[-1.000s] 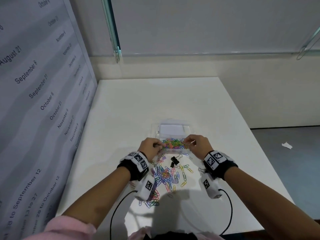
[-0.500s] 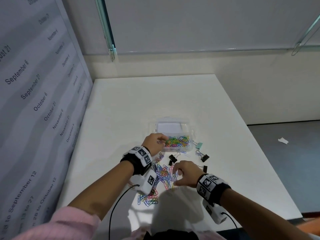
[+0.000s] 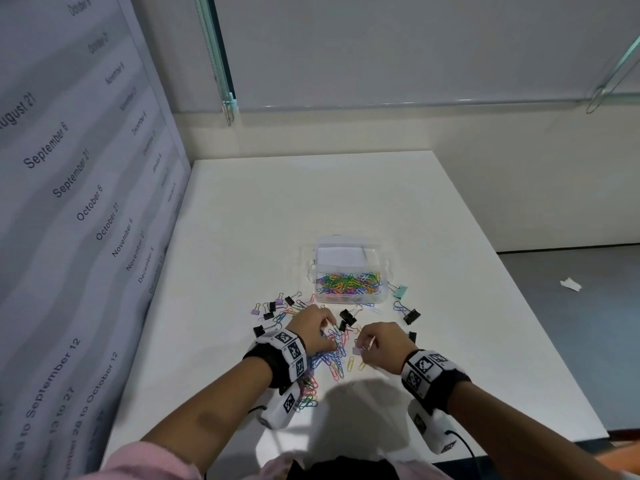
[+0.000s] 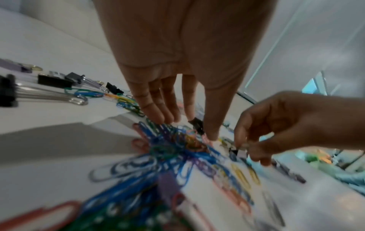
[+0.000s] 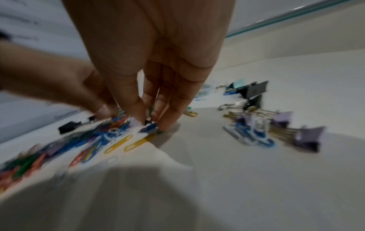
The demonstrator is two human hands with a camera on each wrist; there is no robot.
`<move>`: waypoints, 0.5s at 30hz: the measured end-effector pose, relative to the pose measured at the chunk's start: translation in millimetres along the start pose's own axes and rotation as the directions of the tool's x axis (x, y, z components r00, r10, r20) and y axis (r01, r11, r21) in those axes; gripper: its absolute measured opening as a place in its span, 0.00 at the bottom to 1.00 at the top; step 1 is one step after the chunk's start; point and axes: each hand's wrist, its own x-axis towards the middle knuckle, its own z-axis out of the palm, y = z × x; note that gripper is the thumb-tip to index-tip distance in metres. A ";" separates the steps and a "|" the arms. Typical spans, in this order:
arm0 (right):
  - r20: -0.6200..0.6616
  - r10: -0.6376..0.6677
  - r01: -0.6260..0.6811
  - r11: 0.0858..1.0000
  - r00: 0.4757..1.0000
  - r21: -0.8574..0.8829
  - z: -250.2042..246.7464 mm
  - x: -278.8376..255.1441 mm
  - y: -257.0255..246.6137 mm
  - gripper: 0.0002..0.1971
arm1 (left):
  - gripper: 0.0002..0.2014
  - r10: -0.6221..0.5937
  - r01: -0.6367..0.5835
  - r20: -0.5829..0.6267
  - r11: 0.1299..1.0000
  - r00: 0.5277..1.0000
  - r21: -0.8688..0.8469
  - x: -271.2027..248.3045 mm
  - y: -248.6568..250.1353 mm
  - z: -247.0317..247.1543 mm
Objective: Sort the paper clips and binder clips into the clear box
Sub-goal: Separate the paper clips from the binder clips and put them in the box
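Note:
The clear box [image 3: 385,268] stands mid-table, its near half full of coloured paper clips [image 3: 348,283], its far half showing white paper. A loose pile of paper clips [image 3: 334,362] [image 4: 177,150] [image 5: 94,140] lies in front of it. My left hand [image 3: 325,329] [image 4: 189,126] hangs over the pile, straight fingers [image 4: 156,112] touching the clips. Beside it, my right hand [image 3: 362,346] [image 5: 150,122] [image 4: 245,146] pinches a small binder clip [image 3: 356,350] [image 5: 149,125] at the pile's right edge, just above the table.
Binder clips lie scattered: black ones [image 3: 348,318] [image 3: 411,317], a mint one [image 3: 400,291], several black and purple ones [image 3: 270,310] left of the pile. A printed banner wall [image 3: 86,202] stands along the table's left side. The table's right edge [image 3: 519,306] drops to the floor.
Both hands were at the box a second ago. The right hand came back to the pile first and now pinches a clip; the left hand has followed and touches the pile.

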 end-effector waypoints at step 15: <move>0.008 -0.101 0.101 0.986 0.995 -0.133 -2.4 2.4 6.7 0.10 | 0.09 0.077 -0.080 0.022 0.980 0.997 0.180 -6.8 -15.3 5.0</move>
